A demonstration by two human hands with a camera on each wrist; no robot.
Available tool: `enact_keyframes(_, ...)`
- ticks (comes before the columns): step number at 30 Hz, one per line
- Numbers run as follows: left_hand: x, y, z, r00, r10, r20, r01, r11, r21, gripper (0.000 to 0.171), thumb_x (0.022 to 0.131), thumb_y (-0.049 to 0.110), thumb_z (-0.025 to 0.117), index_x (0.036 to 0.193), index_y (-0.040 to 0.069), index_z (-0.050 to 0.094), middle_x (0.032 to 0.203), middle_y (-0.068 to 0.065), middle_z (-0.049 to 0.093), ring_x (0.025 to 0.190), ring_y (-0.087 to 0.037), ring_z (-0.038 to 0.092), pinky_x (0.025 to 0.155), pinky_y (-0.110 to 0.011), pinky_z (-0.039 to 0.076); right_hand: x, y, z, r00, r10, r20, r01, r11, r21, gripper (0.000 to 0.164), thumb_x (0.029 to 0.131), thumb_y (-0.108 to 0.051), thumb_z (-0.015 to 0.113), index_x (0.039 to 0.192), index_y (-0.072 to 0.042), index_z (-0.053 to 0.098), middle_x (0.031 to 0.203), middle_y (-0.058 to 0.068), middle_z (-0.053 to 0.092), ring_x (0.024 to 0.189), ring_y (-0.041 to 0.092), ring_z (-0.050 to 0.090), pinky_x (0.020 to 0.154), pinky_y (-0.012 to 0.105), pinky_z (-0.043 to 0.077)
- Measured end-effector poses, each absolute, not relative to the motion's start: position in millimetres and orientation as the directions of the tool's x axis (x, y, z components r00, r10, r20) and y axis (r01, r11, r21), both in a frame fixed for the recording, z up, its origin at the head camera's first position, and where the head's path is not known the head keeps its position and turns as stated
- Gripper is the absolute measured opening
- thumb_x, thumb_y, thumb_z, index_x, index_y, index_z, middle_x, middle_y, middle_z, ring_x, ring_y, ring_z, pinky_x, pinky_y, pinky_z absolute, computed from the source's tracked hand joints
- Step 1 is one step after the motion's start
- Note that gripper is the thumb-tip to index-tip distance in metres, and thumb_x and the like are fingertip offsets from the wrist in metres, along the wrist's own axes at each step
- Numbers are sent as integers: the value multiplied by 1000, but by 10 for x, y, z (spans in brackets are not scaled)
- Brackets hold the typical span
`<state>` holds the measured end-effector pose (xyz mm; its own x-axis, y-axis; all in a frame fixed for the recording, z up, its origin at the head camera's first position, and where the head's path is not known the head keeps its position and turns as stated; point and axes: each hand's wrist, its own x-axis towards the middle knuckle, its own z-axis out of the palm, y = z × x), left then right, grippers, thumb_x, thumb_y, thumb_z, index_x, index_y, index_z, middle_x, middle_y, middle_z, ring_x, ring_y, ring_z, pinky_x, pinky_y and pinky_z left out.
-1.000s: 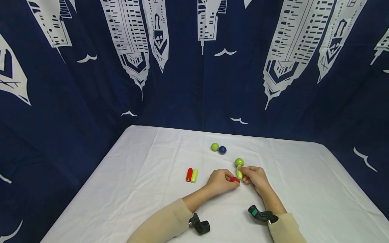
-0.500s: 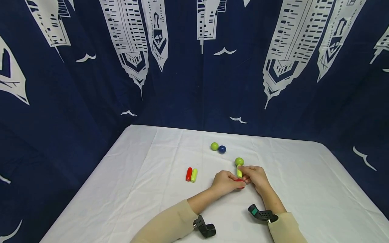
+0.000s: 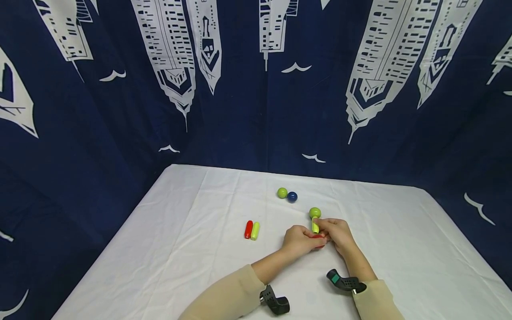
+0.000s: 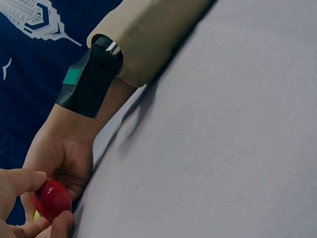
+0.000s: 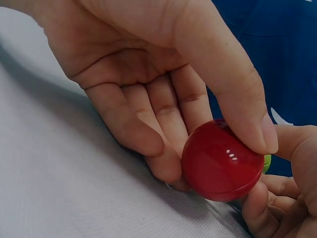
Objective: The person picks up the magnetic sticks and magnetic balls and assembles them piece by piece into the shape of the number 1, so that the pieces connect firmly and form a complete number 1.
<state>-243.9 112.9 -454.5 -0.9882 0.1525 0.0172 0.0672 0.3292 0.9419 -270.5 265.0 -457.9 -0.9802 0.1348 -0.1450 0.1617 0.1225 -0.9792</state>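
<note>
White cloth [image 3: 224, 195] lay beneath; your left hand [image 3: 298, 240] pinched the red ball [image 5: 218, 166] by the near end of the yellow-green stick [image 3: 315, 226] your right hand [image 3: 337, 232] pinched; joining them seemed underway, next calling for straight alignment.

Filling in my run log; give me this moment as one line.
left hand: pinching red ball; right hand: pinching yellow stick; green ball: at stick's far end; blue ball: untouched

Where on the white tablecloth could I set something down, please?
The white tablecloth lies bare from the red rod to the left edge, and from the right hand to the right edge. It is crowded where the left hand holds a red ball beside the right hand's yellow-green rod, with a green ball at its far end.
</note>
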Motion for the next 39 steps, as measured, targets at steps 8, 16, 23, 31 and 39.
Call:
enact_keyframes(8, -2445, 1145, -4559, -991, 133, 29, 70, 318, 946, 28, 68, 24, 90, 64, 8, 67, 64, 7, 61, 61, -4, 52, 57, -20, 45, -2706, 2654, -4568, -981, 130, -143, 158, 112, -981, 23, 90, -15, 69, 90, 8, 69, 54, -3, 54, 46, 5, 51, 43, 18, 45)
enact_keyframes(16, -2455, 1153, -4571, -993, 121, 16, 53, 311, 949, 26, 68, 24, 89, 68, 8, 69, 66, 7, 62, 63, -5, 53, 58, -20, 46, -2715, 2658, -4573, -977, 145, -158, 173, 103, -979, 22, 90, -15, 68, 87, 7, 67, 53, -3, 53, 46, 5, 51, 44, 18, 45)
enact_keyframes(23, -2461, 1147, -4598, -992, 125, 16, 47, 251, 967, 24, 69, 22, 89, 69, 7, 71, 61, 7, 62, 60, -3, 54, 54, -18, 46, -2711, 2659, -4569, -977, 140, -162, 177, 98, -979, 22, 90, -16, 69, 87, 6, 69, 54, -2, 54, 47, 5, 51, 44, 17, 45)
enact_keyframes(31, -2456, 1138, -4619, -991, 135, 16, 45, 219, 975, 22, 70, 20, 88, 70, 7, 70, 60, 8, 62, 58, -1, 55, 54, -16, 46, -2714, 2659, -4575, -976, 145, -163, 179, 100, -979, 21, 91, -16, 69, 87, 5, 69, 54, -2, 54, 47, 5, 51, 44, 17, 45)
enact_keyframes(39, -2459, 1144, -4626, -992, 126, 12, 38, 209, 977, 22, 70, 19, 88, 70, 6, 70, 60, 7, 62, 58, -1, 56, 54, -16, 47, -2700, 2654, -4581, -978, 137, -157, 173, 114, -978, 23, 91, -17, 69, 91, 7, 69, 55, -2, 54, 47, 5, 52, 44, 17, 45)
